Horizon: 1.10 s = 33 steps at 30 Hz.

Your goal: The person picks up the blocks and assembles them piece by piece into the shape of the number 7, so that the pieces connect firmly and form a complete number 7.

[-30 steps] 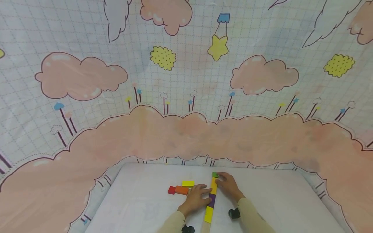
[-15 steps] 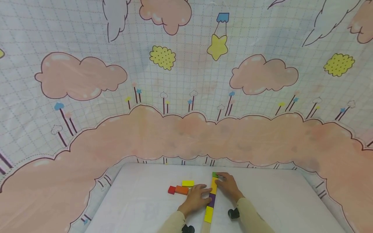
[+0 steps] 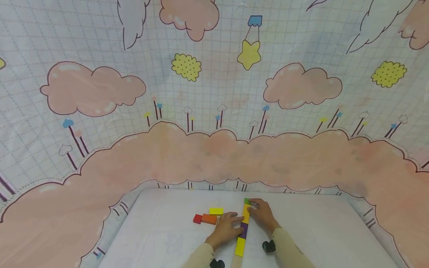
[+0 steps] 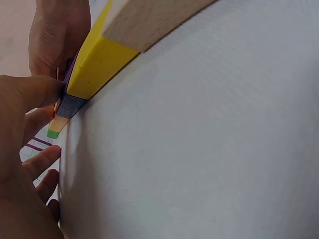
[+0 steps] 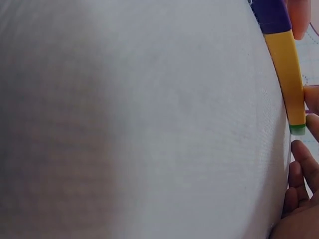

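Angling inward, L fingers [image 3: 236, 219] & R fingers [image 3: 256, 201] touch blk row's [image 3: 244, 231] opp sides

Five blocks in a dead-straight line, laid end to end and angled slightly right going away: little green block [image 3: 247, 201] at the far end, then amber block [image 3: 246, 214], purple block [image 3: 244, 231], yellow block [image 3: 240, 246], plus a bare wood block [image 3: 237, 261] cut off by the head view's edge. Left hand [image 3: 223, 231] has its thumb on purple; right hand [image 3: 263, 214] touches amber.
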{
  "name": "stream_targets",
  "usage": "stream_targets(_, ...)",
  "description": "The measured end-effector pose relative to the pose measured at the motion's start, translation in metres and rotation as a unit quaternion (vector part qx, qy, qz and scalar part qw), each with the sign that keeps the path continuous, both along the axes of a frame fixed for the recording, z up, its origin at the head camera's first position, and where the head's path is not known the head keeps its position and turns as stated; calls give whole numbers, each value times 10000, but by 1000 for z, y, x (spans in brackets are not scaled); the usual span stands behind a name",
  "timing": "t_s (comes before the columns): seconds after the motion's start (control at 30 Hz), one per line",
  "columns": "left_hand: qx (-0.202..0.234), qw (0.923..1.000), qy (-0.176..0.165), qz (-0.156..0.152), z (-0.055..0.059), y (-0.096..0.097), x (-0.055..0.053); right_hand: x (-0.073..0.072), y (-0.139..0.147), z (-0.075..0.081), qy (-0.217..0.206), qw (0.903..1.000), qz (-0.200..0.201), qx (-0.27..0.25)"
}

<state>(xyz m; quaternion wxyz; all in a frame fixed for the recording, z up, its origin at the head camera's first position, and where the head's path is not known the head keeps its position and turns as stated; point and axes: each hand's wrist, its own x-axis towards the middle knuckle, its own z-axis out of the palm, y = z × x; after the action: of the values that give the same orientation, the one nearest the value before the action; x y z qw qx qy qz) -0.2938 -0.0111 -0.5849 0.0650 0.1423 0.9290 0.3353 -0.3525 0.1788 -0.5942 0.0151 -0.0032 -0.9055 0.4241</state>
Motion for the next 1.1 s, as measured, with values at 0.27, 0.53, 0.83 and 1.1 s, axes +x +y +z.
stream_targets(0.27,55,10000,-26,-20,5,0,1,2,0,0,-109,9999,-29,34)
stream_targets(0.53,-16,10000,-5,-3,7,0,3,1,0,0,-127,9999,-29,93)
stream_targets(0.83,-11,10000,-55,25,6,1,3,1,-1,-2,-132,9999,-21,83)
stream_targets(1.1,-6,10000,-50,-3,3,0,2,2,0,-2,-60,10000,6,21)
